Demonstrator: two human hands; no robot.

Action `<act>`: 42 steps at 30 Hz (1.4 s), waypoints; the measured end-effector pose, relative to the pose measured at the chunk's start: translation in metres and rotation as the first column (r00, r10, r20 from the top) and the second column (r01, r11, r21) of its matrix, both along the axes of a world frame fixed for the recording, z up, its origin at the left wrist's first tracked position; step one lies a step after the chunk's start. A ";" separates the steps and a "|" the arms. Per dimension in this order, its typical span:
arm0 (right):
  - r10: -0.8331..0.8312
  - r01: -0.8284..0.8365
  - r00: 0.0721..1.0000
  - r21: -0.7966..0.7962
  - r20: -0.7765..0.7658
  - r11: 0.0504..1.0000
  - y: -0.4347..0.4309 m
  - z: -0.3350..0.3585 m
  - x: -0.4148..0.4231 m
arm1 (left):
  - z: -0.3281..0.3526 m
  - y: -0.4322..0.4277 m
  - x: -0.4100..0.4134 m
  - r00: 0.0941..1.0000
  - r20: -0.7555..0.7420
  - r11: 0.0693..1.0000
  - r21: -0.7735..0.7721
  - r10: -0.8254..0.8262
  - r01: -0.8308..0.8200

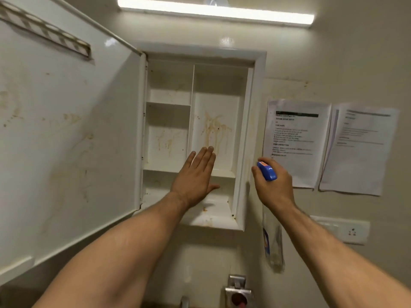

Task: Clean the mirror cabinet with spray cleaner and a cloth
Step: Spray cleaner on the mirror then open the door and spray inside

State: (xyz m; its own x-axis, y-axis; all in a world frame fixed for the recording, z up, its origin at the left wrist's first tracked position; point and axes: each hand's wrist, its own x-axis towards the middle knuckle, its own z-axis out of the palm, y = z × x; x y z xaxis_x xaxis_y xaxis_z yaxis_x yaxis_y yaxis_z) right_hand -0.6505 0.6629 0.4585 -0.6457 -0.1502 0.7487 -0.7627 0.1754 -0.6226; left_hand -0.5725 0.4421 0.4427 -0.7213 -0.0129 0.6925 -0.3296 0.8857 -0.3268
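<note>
The right hand [272, 187] is closed around the neck of a spray bottle [272, 243], fingers wrapped under its blue head [267, 170]. The wrist is raised and the forearm runs down to the lower right corner. The bottle's long axis is upright: the clear body hangs blurred below the fist, and the head tilts up and left, toward the cabinet [249, 138] just left of the grip.

The left hand [196, 177] holds nothing. It is flat, fingers straight and together, thumb out to the right, palm facing into the cabinet in front of the lower shelf; whether it touches the shelf I cannot tell. Its forearm slopes down to the lower left.

The cabinet interior is white, split by a vertical divider and shelves, with brown streaks on its back panels. Its door [66, 134] is swung wide to the left, its inner face spotted with similar stains. Right of the grip, two printed sheets [298, 138] hang on the beige wall, with a socket [352, 232] lower down. A tube light [215, 11] glows above the cabinet.
</note>
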 end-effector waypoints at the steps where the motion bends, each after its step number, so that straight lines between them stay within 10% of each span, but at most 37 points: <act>1: 0.011 -0.011 0.999 -0.002 0.038 1.000 -0.002 -0.010 0.000 | -0.005 -0.001 0.002 1.000 0.002 1.000 0.000 0.004 -0.004; 20: 0.009 -0.039 0.957 0.098 0.289 0.994 -0.026 -0.159 0.029 | -0.105 -0.022 0.048 0.997 0.018 0.984 0.161 -0.075 0.072; 42: 0.392 -0.454 0.863 0.148 0.319 0.878 -0.184 -0.130 0.109 | -0.139 -0.092 0.127 1.000 -0.011 0.954 0.298 -0.025 0.027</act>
